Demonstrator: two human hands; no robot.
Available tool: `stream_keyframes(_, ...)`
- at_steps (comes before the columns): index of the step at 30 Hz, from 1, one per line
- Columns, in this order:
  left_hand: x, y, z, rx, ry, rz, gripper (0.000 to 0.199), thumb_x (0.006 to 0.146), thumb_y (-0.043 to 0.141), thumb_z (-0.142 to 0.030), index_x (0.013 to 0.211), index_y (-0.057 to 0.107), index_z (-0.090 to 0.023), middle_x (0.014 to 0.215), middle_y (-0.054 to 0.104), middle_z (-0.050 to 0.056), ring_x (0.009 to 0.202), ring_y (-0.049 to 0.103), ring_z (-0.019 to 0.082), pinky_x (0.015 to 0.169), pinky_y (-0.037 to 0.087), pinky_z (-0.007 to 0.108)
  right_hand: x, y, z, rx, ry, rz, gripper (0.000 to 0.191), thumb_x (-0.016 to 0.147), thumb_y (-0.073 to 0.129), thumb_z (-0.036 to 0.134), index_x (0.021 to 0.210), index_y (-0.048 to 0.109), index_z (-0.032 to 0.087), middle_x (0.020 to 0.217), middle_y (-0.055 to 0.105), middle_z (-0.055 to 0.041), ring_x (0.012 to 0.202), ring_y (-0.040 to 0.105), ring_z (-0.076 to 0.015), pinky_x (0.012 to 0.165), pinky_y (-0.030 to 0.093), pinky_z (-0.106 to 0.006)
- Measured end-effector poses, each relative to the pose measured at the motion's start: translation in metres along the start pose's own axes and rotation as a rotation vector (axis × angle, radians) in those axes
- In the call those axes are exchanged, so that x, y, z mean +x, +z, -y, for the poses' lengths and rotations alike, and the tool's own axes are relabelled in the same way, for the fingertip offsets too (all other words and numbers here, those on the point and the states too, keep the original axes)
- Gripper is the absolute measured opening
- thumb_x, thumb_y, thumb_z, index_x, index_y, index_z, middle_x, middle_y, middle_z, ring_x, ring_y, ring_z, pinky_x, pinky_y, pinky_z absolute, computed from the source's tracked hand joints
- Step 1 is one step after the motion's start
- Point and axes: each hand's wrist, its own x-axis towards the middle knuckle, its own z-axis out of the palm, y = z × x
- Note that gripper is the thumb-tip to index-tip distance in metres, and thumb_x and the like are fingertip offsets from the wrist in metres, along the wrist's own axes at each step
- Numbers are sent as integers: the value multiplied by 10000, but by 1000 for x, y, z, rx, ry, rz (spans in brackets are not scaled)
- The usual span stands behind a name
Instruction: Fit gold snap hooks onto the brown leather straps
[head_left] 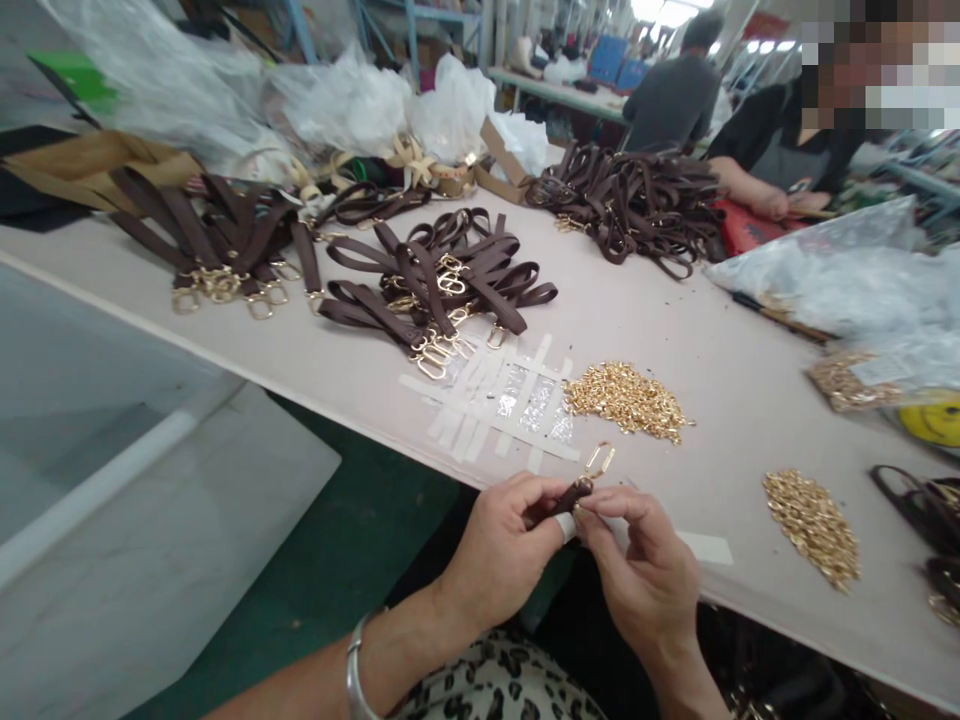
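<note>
My left hand (499,550), with a silver bangle on the wrist and white tape round a finger, grips a dark brown strap (571,496). A gold clasp (600,461) sticks out from the strap's upper end. The fingers of my right hand (645,560) are pinched at the same strap end, close to my left thumb; whatever small part they hold is hidden. Just beyond my hands lies a pile of small gold pieces (628,400). Beside it, strips of tape (502,400) are stuck to the tabletop.
Brown straps with gold clasps lie in heaps on the table (360,400): one pile (442,270) mid-table, others left and back. A second gold pile (812,527) is at the right. Plastic bags (337,100) line the back. A person (787,150) sits across, another beyond.
</note>
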Motion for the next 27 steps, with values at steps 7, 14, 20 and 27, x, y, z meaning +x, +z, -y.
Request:
stream_keyframes(7, -1, -3, -2, 100, 85, -5, 247, 839, 631, -110, 1021, 767, -207, 872, 695, 22, 825, 637, 159, 773, 500, 260, -8, 7, 3, 49, 187, -148, 160, 825, 733, 227, 951, 635, 237, 902, 694, -24, 861, 679, -177, 783, 549, -312)
stream_keyframes(14, 0, -4, 0, 3, -14, 38, 200, 819, 741, -328, 948, 777, -179, 871, 731, 44, 801, 652, 179, 736, 513, 267, -6, 9, 7, 448, 423, -175, 470, 765, 794, 264, 1172, 559, 273, 949, 719, -31, 848, 702, -177, 743, 592, -305)
stream_keyframes(20, -6, -3, -6, 145, -11, 85, 155, 884, 653, -319, 947, 753, -219, 897, 758, 16, 828, 694, 179, 763, 543, 241, -22, 8, 17, 568, 515, -101, 405, 833, 744, 308, 1219, 625, 281, 1074, 736, -42, 969, 695, -201, 860, 563, -319)
stream_keyframes(27, 2, -10, 33, 373, 334, 66, 168, 868, 651, -310, 1023, 706, -272, 1011, 763, 17, 898, 733, 198, 806, 572, 211, -15, 20, 26, 640, 457, -79, 231, 817, 743, 375, 1033, 788, 304, 983, 776, -14, 920, 708, -244, 885, 542, -363)
